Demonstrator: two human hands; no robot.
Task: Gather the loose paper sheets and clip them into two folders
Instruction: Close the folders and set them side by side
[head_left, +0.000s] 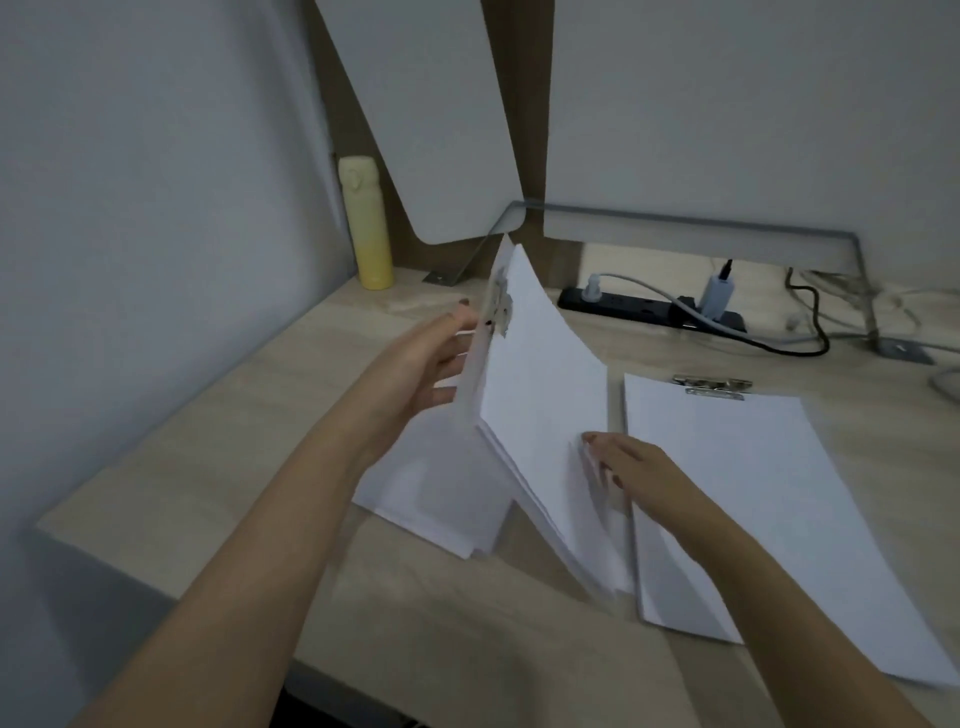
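Lifted folder (475, 374): clipboard type, tilted up on its long side edge near the bench's middle; long axis runs away from the person, metal clip (501, 306) at the far end.
Clipped sheets (540, 415): white stack fanning off the lifted folder toward the right, lower edge down at the bench.
Left hand (421, 364): fingers spread wide behind the lifted folder, propping its back near the clip end.
Right hand (631, 470): laid flat, fingers narrow together, pressing the lower right part of the clipped sheets.
Loose sheets (431, 499): white pile flat on the bench under the lifted folder.
Second folder (769, 499): flat on the bench just right of the first, paper on top, silver clip (711, 387) at the far end; long axis also runs away from the person.
Bench (260, 467): pale wood.
Bottle (365, 223): yellow, upright, far left corner.
Power strip (649, 309): black, along the far edge, plugs inserted.
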